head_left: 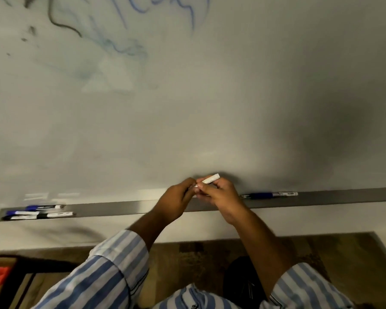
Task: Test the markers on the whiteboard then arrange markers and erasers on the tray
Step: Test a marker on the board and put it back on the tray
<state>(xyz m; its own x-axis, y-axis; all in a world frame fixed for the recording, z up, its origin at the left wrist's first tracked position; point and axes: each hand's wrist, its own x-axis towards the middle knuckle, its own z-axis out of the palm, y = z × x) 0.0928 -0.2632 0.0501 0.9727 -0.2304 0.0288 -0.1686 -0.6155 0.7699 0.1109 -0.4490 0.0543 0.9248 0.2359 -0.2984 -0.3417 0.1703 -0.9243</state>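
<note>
Both hands up at the whiteboard (pixel 210 108), just above the tray (pixel 120 207). Right hand (pixel 221 197) curled round a white marker (pixel 210 179), its end poking up-right past the fingers. Left hand (pixel 176 201) w/ fingers curled in at the marker's near end, seems to pinch it; can't tell if that's the cap. One blue marker (pixel 270 194) lies flat on the tray, just right of the hands. Three more markers (pixel 38 211) bunched at the tray's far left end. Blue & black scribbles (pixel 120 30) smeared on the board, top left. Striped sleeves (pixel 112 268) near the camera.
</note>
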